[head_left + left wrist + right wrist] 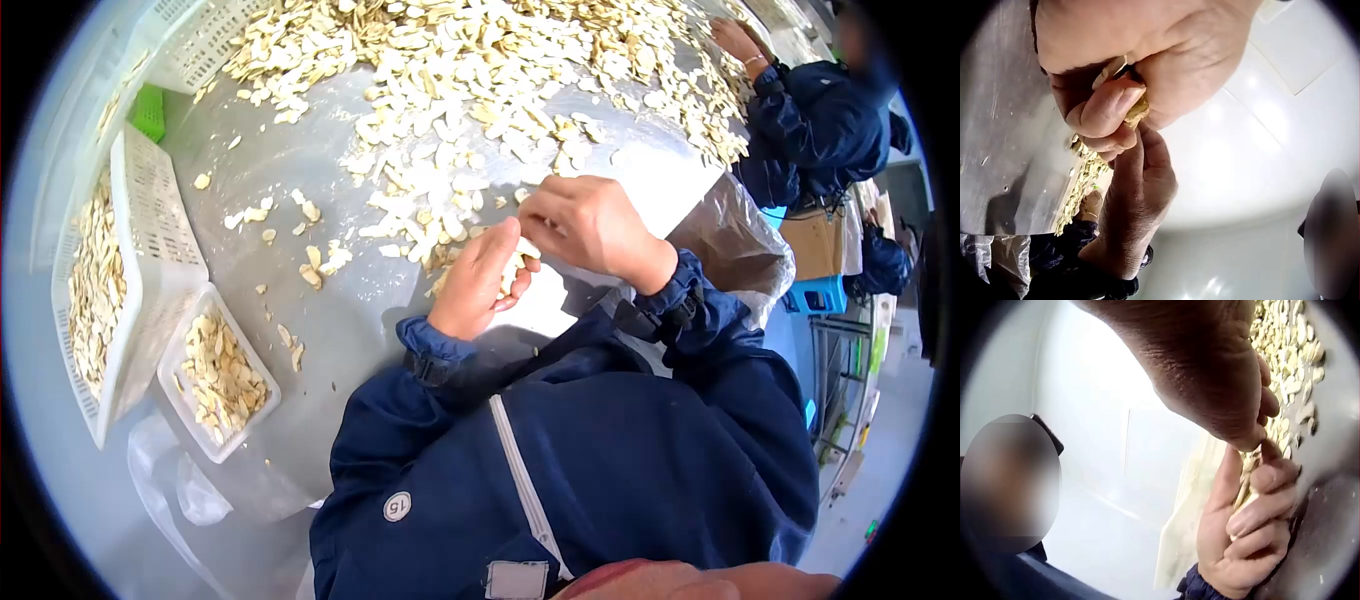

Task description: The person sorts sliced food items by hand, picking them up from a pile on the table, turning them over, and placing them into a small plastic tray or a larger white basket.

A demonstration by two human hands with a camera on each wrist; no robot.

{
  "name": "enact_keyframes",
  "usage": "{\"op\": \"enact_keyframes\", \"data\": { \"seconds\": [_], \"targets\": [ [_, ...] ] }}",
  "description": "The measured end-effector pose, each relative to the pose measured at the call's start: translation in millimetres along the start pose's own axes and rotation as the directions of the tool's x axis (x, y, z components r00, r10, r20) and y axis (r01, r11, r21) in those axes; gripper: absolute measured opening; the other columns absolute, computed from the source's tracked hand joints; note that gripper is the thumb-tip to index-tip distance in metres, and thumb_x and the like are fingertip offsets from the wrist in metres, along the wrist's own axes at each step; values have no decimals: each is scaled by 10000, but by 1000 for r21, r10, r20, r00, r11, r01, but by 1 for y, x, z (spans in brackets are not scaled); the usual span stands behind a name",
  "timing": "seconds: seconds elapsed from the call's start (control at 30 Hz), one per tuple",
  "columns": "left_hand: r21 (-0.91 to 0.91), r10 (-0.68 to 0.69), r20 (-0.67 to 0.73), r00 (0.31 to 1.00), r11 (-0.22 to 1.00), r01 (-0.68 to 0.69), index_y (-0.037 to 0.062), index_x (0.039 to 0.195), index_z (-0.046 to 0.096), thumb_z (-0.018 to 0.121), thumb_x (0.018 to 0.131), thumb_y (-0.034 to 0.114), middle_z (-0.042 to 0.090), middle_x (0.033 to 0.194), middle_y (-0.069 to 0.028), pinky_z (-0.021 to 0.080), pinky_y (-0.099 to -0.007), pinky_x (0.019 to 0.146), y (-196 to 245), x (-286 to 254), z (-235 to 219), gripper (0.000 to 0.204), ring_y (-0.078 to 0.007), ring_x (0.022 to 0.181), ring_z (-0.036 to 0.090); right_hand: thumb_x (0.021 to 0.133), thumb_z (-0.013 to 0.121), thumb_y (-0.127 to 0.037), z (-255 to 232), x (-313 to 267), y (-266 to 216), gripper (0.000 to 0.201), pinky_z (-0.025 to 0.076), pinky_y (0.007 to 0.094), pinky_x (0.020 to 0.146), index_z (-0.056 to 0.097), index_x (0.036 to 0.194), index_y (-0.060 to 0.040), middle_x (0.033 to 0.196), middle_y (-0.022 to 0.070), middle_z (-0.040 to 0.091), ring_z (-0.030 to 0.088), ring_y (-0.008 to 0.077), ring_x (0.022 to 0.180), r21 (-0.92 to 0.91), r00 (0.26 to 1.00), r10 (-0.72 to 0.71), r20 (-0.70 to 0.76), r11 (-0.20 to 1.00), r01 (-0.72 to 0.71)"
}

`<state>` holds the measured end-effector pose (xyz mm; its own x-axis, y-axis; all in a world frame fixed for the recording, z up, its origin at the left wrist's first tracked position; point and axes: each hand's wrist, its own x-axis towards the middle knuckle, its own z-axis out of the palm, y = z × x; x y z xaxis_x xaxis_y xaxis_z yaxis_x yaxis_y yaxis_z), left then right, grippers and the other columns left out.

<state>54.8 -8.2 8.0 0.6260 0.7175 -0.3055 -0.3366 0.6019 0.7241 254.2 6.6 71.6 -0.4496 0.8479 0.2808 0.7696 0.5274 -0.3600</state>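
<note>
My left hand (pixel 475 285) curls its fingers around a few pale, dried-looking slices (pixel 1247 500), held over the near edge of the heap. Against its fingertips and thumb comes my right hand (pixel 598 228), fingers bent, its thumb and fingertip pinching the end of a yellowish slice (pixel 1138 112) that sticks out of the left grip. The right fingertips are partly hidden in the head view. Beyond both hands, a wide heap of the same slices (pixel 480 100) spreads over a metal table (pixel 330 110).
At the left stand a large white perforated basket (pixel 160 220) and a small white tray (pixel 270 385), both holding slices. A green object (pixel 148 112) lies behind the basket. A clear plastic bag (pixel 745 240) hangs at the right edge; another person (pixel 825 120) works at the far right.
</note>
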Motion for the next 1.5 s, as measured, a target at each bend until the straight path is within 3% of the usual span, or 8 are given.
{"op": "enact_keyframes", "data": {
  "seconds": [0.1,0.17,0.4,0.93,1.2,1.33,1.43,1.5],
  "targets": [
    [-19,-21,66,998,1000,22,25,1137,619,542,1118,234,636,991,-79,311,-190,451,-1,0,-7,223,-54,623,482,901,732,-147,3,-11,38,134,571,401,735,756,1019,-87,931,98,721,706,317,819,-47,952,288,-104,955,-294],
    [-13,-17,99,995,1000,18,27,1185,610,547,1106,190,638,990,-83,313,-183,461,0,1,-8,191,-53,634,484,924,705,-189,4,-19,73,177,578,437,784,759,1082,-132,973,93,732,709,335,914,-161,930,284,-234,932,-325],
    [-44,-35,154,987,998,42,45,1183,566,535,1103,182,630,982,-81,308,-185,472,9,-2,-7,162,-64,650,488,943,676,-214,8,-17,74,188,569,430,821,763,1082,-121,1033,93,743,703,334,957,-129,913,385,-136,907,-401],
    [-265,11,144,990,964,27,62,1104,579,485,1133,306,619,967,-82,309,-181,434,-1,4,-17,263,-81,634,501,946,697,-186,4,-7,60,195,564,425,835,780,1115,-135,1047,90,746,677,331,967,-113,994,111,-11,987,-112],
    [-356,31,151,988,934,25,52,1141,590,412,1149,441,629,967,-90,320,-195,417,-6,8,-19,428,-94,610,499,981,679,-192,3,-1,57,207,569,426,854,789,1138,-117,1057,98,773,707,328,969,-134,966,198,-166,966,-222],
    [-425,22,141,990,904,41,34,1209,594,365,1135,554,652,993,-110,338,-204,406,-5,11,-20,573,-116,604,524,996,711,-210,-14,13,38,215,571,358,822,797,1137,-73,1038,117,785,740,276,909,169,919,385,85,903,-394],
    [-460,19,120,993,887,38,28,1255,596,367,1128,570,670,1017,-117,352,-202,403,-5,11,-21,602,-135,641,568,1025,701,-252,-9,29,25,247,565,333,771,789,1161,-65,998,110,786,743,215,859,528,954,80,290,818,-229],
    [-465,20,101,995,885,30,25,1260,602,389,1132,536,672,1023,-119,352,-199,402,-5,11,-20,569,-136,658,578,1027,693,-262,-1,56,14,235,568,350,740,793,1155,-93,975,99,776,734,226,822,348,954,93,284,917,-194]
  ]
}}
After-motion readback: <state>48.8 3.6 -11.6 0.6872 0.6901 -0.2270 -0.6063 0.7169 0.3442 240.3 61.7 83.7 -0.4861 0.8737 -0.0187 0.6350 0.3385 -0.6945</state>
